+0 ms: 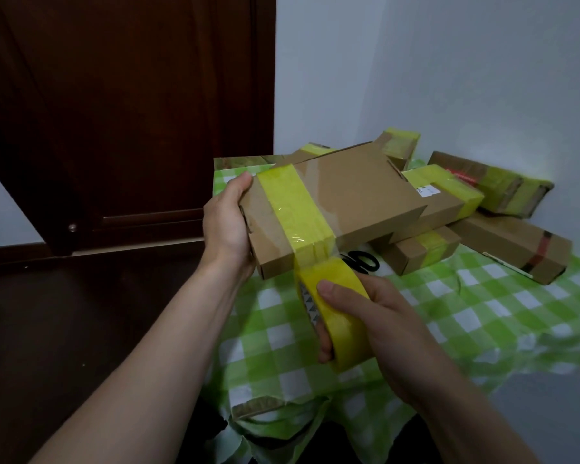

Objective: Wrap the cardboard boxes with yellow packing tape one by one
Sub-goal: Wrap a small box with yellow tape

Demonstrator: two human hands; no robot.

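Here the left hand [226, 226] grips the box [332, 202] end, while the right hand [379, 316] clasps the tape roll [335, 316] just below it.

Matt brown cardboard box [349, 195] in the left hand [226, 226], glossy yellow plastic tape roll [335, 313] in the right hand [379, 326], thin green checked cloth [482, 313] beneath both

The flat cardboard box [365, 195] hung tilted, one yellow band [295, 209] around it, running to the tape roll [345, 333] just below.
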